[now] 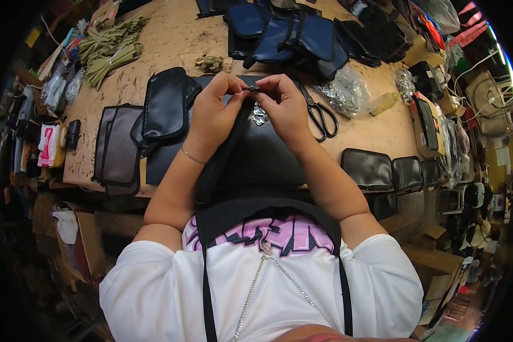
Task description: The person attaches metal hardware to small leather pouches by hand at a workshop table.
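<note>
Two hands, the left hand (214, 105) and right hand (285, 105), pinch a small zipper pull (252, 89) between nearly closed fingertips. The black zipper strip (222, 154) (over the wooden table (176, 40)) runs lengthwise from them toward the person's chest.

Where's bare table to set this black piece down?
Bare wood lies between the olive cords and the blue pouches, and right of the scissors below the yellow bottle. Crowded: left black pouches, top right.

A single head-worn fisheye camera looks steeply down and forward over the wearer's chest, close to both hands, with the cluttered surface (376, 134) stretching away beyond; dark vignette rings the edges.
</note>
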The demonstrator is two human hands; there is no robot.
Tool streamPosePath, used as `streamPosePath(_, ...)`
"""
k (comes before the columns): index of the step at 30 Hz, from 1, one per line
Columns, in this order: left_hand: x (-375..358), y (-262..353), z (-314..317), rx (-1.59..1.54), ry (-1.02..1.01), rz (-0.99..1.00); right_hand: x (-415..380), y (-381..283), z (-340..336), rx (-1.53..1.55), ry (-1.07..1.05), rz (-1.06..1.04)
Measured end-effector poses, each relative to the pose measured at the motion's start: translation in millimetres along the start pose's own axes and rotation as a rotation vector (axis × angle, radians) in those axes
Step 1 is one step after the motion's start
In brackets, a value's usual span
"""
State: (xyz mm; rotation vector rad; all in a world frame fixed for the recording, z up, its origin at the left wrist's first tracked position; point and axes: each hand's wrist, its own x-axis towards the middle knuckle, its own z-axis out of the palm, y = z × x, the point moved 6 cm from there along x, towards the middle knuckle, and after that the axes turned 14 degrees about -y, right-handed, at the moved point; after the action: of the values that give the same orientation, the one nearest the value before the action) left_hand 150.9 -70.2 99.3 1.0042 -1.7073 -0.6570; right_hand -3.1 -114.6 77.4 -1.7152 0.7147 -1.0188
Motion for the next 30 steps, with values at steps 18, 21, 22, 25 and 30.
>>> streamPosePath(18, 13, 47, 0, 0.472, -0.172, 0.11, 1, 2, 15, 0.195, -0.117, 0.023)
streamPosePath(21, 15, 43, -1, 0.466, -0.122, 0.136, 0, 1, 15, 0.109, -0.14, 0.045)
streamPosePath(22, 16, 41, -2, 0.459, -0.1, 0.145, 0, -2, 17, 0.056, -0.135, 0.018)
streamPosePath(25, 23, 35, -6, 0.349, -0.175, 0.065, -2, 1, 17, 0.078, -0.129, 0.027)
streamPosePath(30, 20, 12, -10, 0.078, -0.175, -0.101, -2, 7, 17, 0.183, -0.135, 0.111)
